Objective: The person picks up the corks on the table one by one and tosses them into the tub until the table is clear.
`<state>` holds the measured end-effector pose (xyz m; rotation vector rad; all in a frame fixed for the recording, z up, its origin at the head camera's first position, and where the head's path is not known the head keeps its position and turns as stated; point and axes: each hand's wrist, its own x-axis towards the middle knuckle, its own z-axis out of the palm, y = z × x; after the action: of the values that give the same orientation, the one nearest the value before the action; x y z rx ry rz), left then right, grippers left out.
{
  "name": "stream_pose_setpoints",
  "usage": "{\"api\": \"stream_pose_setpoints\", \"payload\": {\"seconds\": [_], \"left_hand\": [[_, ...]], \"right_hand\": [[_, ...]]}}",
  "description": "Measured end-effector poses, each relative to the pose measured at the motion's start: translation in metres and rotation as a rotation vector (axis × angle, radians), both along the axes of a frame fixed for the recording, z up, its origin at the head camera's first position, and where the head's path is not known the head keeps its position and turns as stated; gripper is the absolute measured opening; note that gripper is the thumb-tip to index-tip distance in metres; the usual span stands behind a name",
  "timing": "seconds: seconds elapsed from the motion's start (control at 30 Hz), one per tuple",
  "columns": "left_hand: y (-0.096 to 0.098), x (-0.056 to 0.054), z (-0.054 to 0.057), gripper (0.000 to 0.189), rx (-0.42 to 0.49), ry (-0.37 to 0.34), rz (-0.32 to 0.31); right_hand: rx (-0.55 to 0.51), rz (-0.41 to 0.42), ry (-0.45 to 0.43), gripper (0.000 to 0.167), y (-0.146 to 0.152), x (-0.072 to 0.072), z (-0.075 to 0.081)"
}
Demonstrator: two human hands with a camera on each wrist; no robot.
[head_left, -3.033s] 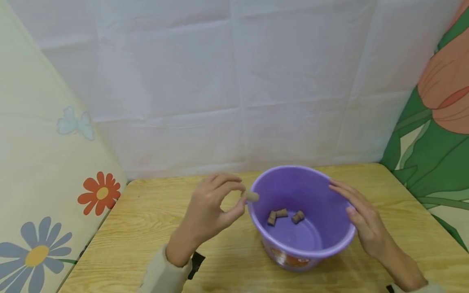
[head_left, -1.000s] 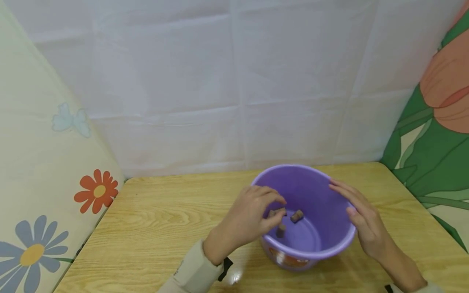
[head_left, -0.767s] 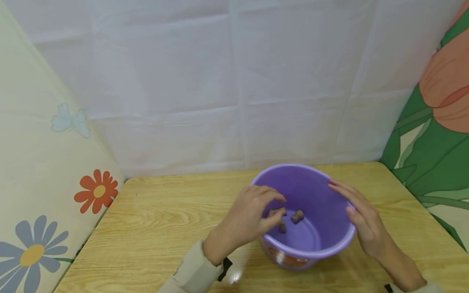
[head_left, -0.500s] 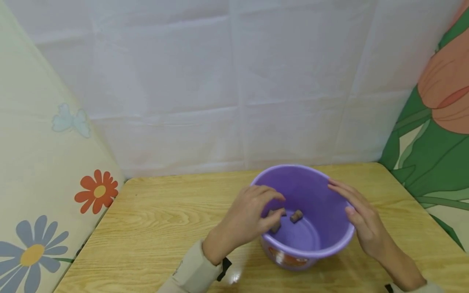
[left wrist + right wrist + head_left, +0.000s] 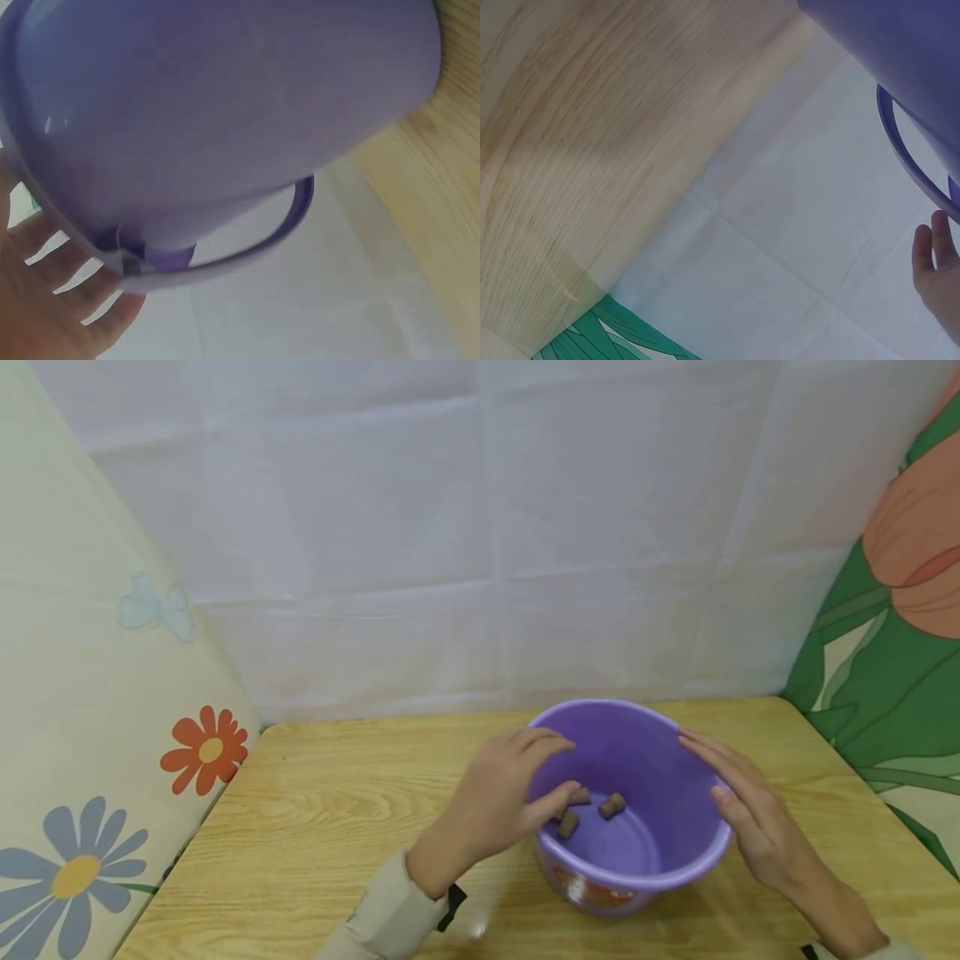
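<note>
A purple bucket stands on the table, with several small brown cylinders that look like corks on its floor. One cork lies near the middle; another cork and a cork behind it lie on the left, partly covered by my left thumb. My left hand hovers at the left rim, thumb and fingers apart, holding nothing. In the left wrist view its spread fingers show beside the rim. My right hand rests straight fingers on the right rim; the right wrist view catches only some of them.
The wood-grain table ends against a creased white sheet. Panels printed with flowers stand on the left and right. A purple bucket handle hangs beyond the bucket wall.
My left hand pinched a cork left of the bucket earlier, then moved right over the rim and let go; that cork now lies inside. Thumb and fingers have since spread. My right hand stays put.
</note>
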<state>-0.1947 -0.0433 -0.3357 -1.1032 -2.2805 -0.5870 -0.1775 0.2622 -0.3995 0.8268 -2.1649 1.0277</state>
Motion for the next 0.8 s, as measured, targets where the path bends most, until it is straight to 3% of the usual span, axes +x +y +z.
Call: {"api": "stream_pose_setpoints", "payload": {"seconds": [0.43, 0.67, 0.8], "left_hand": [[-0.041, -0.014, -0.002, 0.048, 0.069, 0.055, 0.136], [-0.063, -0.021, -0.012, 0.050, 0.107, 0.091, 0.223], [-0.071, -0.026, -0.021, 0.051, 0.117, 0.098, 0.269]], "right_hand": [[0.012, -0.076, -0.052, 0.052, 0.016, -0.008, 0.002], [0.037, -0.209, 0.098, 0.045, 0.032, -0.028, -0.007], [0.040, -0.264, 0.122, 0.044, 0.039, -0.037, -0.011]]}}
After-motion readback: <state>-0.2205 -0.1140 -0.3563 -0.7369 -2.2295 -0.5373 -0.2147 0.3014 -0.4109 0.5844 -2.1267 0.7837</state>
